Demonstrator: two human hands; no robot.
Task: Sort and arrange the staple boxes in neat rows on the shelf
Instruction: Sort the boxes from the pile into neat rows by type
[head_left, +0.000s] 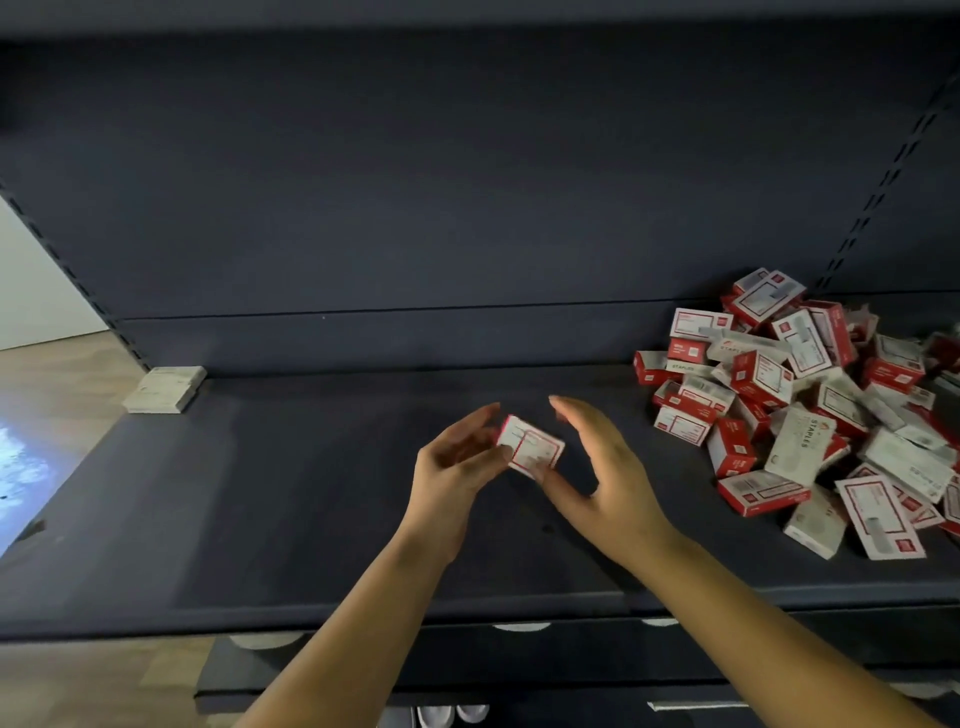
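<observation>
The left hand (457, 457) pinches one red-and-white box (530, 448) by its left end above the middle of the shelf (311, 493), while the right hand (597, 467) is spread open, thumb touching the box's near corner. Best to square it first, then set it flat far left by the pale boxes (165, 388), well away from the heap (810, 410), edges parallel to the shelf front

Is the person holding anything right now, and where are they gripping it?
Yes: one red-and-white staple box, held above the shelf. The left hand pinches its left end; the right hand touches its lower right edge.
</observation>
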